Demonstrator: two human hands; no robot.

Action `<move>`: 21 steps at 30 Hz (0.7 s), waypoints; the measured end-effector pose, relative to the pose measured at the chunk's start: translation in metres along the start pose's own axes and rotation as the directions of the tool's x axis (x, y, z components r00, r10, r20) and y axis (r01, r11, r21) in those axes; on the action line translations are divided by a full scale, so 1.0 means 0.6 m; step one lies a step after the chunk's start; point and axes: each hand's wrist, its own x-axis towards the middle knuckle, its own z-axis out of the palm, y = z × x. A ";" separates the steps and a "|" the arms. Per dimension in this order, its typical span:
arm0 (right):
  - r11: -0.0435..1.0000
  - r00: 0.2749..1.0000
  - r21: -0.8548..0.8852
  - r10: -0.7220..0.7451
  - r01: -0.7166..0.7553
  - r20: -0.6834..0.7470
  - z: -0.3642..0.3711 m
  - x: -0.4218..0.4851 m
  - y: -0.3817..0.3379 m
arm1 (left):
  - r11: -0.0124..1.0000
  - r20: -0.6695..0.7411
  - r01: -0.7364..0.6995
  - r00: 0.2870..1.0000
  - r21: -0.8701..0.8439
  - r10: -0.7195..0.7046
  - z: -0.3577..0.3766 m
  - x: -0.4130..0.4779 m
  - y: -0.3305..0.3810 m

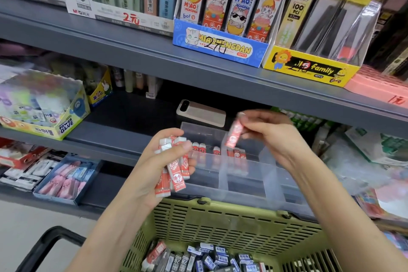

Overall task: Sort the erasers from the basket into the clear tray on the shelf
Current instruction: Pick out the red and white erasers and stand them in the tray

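On shelf, clear tray holds red erasers; basket holds mixed erasers. Left hand grips a bunch, right hand pinches one eraser.

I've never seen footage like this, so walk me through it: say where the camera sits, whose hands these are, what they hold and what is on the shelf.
There is no machine: one camera worn on a person's head looks down at their bare hands. The left hand grips a bunch of red erasers; the right hand pinches a single red eraser above the clear tray on the shelf, where other erasers stand. Below is a green basket with loose erasers.
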 end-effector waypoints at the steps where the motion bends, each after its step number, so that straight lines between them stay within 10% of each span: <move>1: 0.998 0.996 -0.060 -0.008 0.002 -0.092 -0.026 0.005 0.011 | 1.000 0.006 0.007 1.000 -0.009 -0.007 0.003 0.000 -0.001; 4: 0.908 0.971 -0.418 -0.088 -0.013 -0.222 -0.084 0.026 0.047 | 1.000 0.029 0.025 0.999 -0.006 -0.025 0.019 -0.002 -0.008; 9: 0.529 0.996 -0.846 0.087 -0.072 -0.030 -0.111 0.055 0.074 | 0.999 0.034 0.053 0.998 0.010 -0.053 0.038 -0.001 -0.017; 16: 0.039 0.997 -0.997 0.043 0.064 0.066 -0.107 0.059 0.066 | 0.997 0.012 0.063 0.998 0.037 -0.063 0.047 0.001 -0.021; 21: 0.114 0.982 -0.976 0.031 0.184 0.189 -0.094 0.060 0.078 | 0.996 0.008 0.078 0.997 0.040 -0.078 0.052 0.006 -0.026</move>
